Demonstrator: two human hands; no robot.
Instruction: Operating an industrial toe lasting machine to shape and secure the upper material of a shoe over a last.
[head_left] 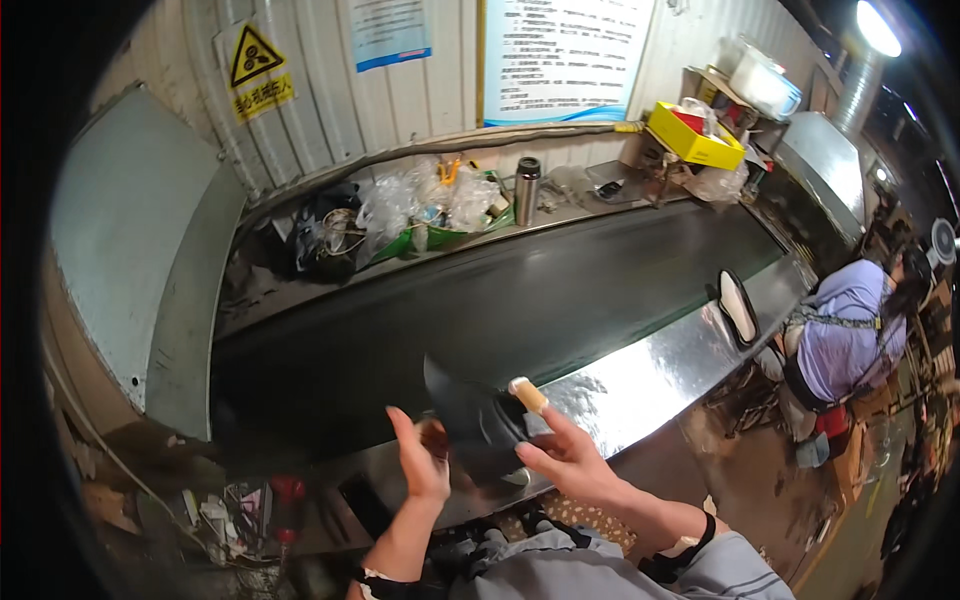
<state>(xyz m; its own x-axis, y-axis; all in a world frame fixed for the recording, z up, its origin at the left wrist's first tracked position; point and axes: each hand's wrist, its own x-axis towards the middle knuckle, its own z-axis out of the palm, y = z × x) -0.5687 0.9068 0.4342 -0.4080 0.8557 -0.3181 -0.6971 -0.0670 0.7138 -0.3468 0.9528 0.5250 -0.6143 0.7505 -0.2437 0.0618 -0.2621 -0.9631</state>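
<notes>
A black shoe piece (482, 425), smooth and dark with a pointed flap at its upper left, is held up between my hands over the near edge of the belt. It looks like a shoe upper, though motion blurs it. My right hand (578, 465) grips its right end, with the thumb against its near side. A tan cover wraps one raised fingertip of that hand. My left hand (424, 462) is beside the piece's left side, thumb stretched away; its other fingers are partly hidden and blurred. Farther right, a black shoe with a white insole (738, 308) lies on the shiny metal ledge (640, 365).
A wide dark conveyor belt (560, 285) runs across in front. Behind it stand a steel flask (527, 190), plastic bags (390, 205) and a yellow box (695, 138). A grey metal hood (135, 240) rises at left. A person in a lilac top (850, 330) sits at right.
</notes>
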